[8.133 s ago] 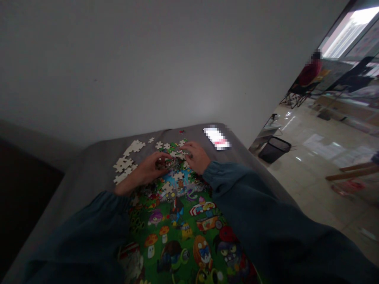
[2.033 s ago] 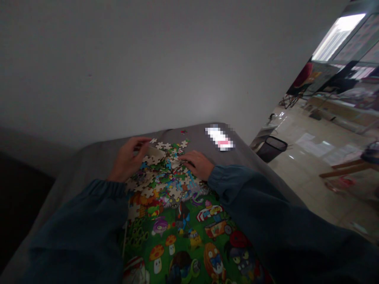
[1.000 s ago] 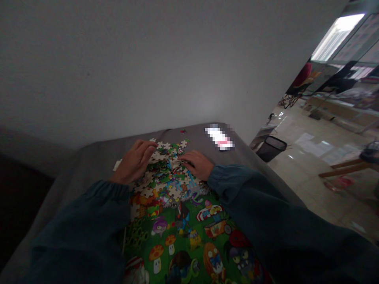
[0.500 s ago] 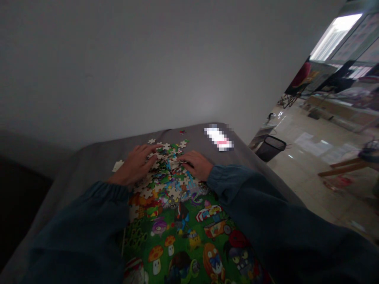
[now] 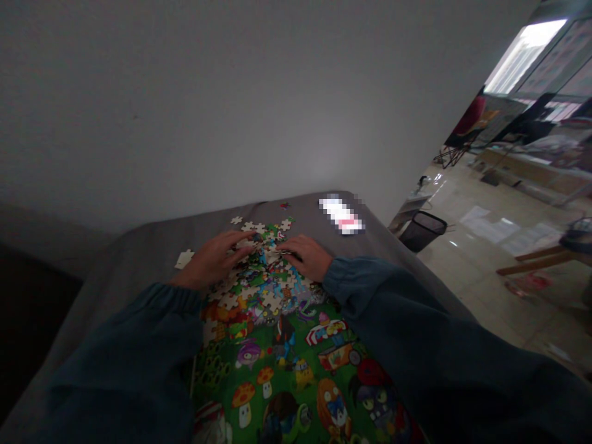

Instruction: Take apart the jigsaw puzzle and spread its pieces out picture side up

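Head view shows both hands (image 5: 217, 258) (image 5: 309, 256) curved palm-down over puzzle pieces (image 5: 272, 301).

Room was dim. Plain grey wall (image 5: 259, 111) filled most of view; right side had bright window (image 5: 527, 52), glossy tiled floor (image 5: 476, 250), black bin (image 5: 422, 233).

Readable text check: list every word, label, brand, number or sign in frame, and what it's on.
No readable text anywhere in view.
Phone: screen pixelated, any text unreadable.
Puzzle picture: cartoon figures, no legible words or numbers.
Loose puzzle pieces: too small and blurred to tell if anything is printed.
Bin: no label I can make out.
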The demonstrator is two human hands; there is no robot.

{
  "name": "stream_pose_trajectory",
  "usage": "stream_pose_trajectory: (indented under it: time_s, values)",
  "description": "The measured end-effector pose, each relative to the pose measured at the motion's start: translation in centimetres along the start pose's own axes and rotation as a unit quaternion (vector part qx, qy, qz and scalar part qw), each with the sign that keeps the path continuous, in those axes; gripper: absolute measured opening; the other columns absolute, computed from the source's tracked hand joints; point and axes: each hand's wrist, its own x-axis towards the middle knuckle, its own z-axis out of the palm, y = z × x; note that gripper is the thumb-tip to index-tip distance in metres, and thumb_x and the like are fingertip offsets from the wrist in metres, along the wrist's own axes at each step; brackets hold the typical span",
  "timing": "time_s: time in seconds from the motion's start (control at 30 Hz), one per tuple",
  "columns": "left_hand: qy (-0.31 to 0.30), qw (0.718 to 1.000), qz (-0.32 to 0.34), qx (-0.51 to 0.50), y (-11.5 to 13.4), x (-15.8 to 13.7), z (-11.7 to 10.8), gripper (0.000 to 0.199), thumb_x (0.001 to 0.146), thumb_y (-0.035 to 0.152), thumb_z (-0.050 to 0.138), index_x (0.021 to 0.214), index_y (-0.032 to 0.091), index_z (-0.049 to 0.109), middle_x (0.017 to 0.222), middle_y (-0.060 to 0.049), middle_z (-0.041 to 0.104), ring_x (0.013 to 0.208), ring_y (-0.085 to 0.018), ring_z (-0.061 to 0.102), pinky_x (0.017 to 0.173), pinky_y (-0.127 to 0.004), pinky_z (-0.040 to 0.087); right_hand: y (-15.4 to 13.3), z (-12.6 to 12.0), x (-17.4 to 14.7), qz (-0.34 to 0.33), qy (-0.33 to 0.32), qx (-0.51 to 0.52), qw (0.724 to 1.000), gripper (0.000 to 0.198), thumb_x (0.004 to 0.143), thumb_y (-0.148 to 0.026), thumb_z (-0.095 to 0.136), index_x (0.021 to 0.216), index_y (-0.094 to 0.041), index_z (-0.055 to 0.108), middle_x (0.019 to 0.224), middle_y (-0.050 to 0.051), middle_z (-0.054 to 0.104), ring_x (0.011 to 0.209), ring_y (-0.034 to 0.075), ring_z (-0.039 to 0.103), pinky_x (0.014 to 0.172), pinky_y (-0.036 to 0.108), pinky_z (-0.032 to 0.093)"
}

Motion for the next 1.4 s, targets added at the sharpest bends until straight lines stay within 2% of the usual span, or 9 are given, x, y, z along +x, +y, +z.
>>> stream_pose_trajectory:
  time_s: [0.27,0.4,0.5,0.7,0.83,0.93,1.03,1.17,1.4]
  values:
    - [0.014,1.000,-0.006,0.010,0.2,-0.2,0.3,0.081,0.091,0.083,0.035,0.139,0.024,0.061,0.151,-0.011,0.053,0.139,-0.033,0.048,0.119,-0.053,0.035,0.0,0.1,-0.1,0.002,0.041,0.042,0.998,0.035,0.099,-0.017,0.054,0.134,-0.019,0.061,0.121,0.011,0.070,0.109,0.023,0.064,0.100,0.043,0.051]
    - [-0.056,0.997,-0.045,0.020,0.3,-0.6,1.1,0.089,0.083,0.086,0.047,0.148,0.026,0.052,0.162,-0.015,0.040,0.146,-0.042,0.040,0.117,-0.065,0.032,-0.3,-0.2,-0.2,0.012,0.091,0.088,0.992,0.044,0.103,-0.022,0.045,0.147,-0.024,0.049,0.132,0.009,0.066,0.108,0.020,0.066,0.098,0.040,0.054]
    - [-0.072,0.997,-0.025,0.008,0.5,-0.5,1.4,0.079,0.087,0.081,0.047,0.139,0.023,0.061,0.151,-0.016,0.053,0.137,-0.038,0.051,0.115,-0.060,0.037,-0.4,-0.2,-0.2,0.019,0.100,0.066,0.993,0.043,0.104,-0.026,0.043,0.147,-0.026,0.049,0.139,0.009,0.062,0.126,0.022,0.059,0.110,0.044,0.047]
    - [-0.021,1.000,0.004,-0.022,1.1,-0.1,1.2,0.055,0.095,0.066,0.048,0.126,0.026,0.068,0.126,-0.009,0.070,0.114,-0.026,0.066,0.103,-0.044,0.052,-0.6,-0.2,-0.2,0.104,-0.016,-0.020,0.994,0.066,0.099,-0.047,0.057,0.155,-0.016,0.040,0.156,0.017,0.047,0.143,0.032,0.044,0.117,0.053,0.036]
    - [0.039,0.999,-0.019,-0.021,1.5,-0.1,0.5,0.050,0.100,0.060,0.044,0.127,0.024,0.065,0.123,-0.009,0.071,0.106,-0.026,0.067,0.098,-0.044,0.055,-0.6,-0.2,-0.2,0.108,-0.047,-0.029,0.993,0.067,0.097,-0.047,0.062,0.152,-0.013,0.044,0.151,0.018,0.052,0.141,0.033,0.046,0.115,0.052,0.037]
    - [0.064,0.997,-0.035,-0.015,1.7,0.0,0.1,0.053,0.103,0.059,0.035,0.131,0.024,0.062,0.130,-0.010,0.067,0.117,-0.027,0.063,0.105,-0.045,0.050,-0.3,-0.2,-0.2,0.092,-0.032,0.003,0.995,0.056,0.097,-0.038,0.065,0.147,-0.018,0.050,0.141,0.016,0.061,0.132,0.030,0.054,0.110,0.051,0.042]
    - [0.037,0.999,-0.035,-0.008,1.5,-0.1,0.5,0.064,0.099,0.068,0.035,0.138,0.023,0.058,0.143,-0.012,0.058,0.132,-0.029,0.054,0.115,-0.049,0.041,0.0,-0.2,-0.2,0.060,-0.005,0.035,0.998,0.050,0.095,-0.029,0.067,0.142,-0.018,0.055,0.138,0.016,0.063,0.128,0.028,0.058,0.111,0.050,0.043]
    - [-0.017,0.999,-0.032,0.006,1.1,-0.4,1.6,0.081,0.083,0.082,0.053,0.140,0.024,0.059,0.151,-0.014,0.052,0.140,-0.038,0.046,0.117,-0.060,0.036,0.3,-0.1,-0.1,0.036,0.033,0.068,0.997,0.044,0.095,-0.024,0.065,0.138,-0.020,0.058,0.136,0.014,0.065,0.127,0.025,0.059,0.113,0.047,0.043]
    - [-0.005,1.000,0.018,-0.011,1.6,-0.2,2.1,0.051,0.098,0.058,0.044,0.123,0.021,0.069,0.127,-0.013,0.067,0.121,-0.030,0.061,0.106,-0.047,0.049,0.0,-0.4,0.0,0.077,-0.011,0.085,0.993,0.062,0.100,-0.037,0.057,0.157,-0.020,0.036,0.150,0.015,0.055,0.136,0.027,0.055,0.113,0.047,0.044]
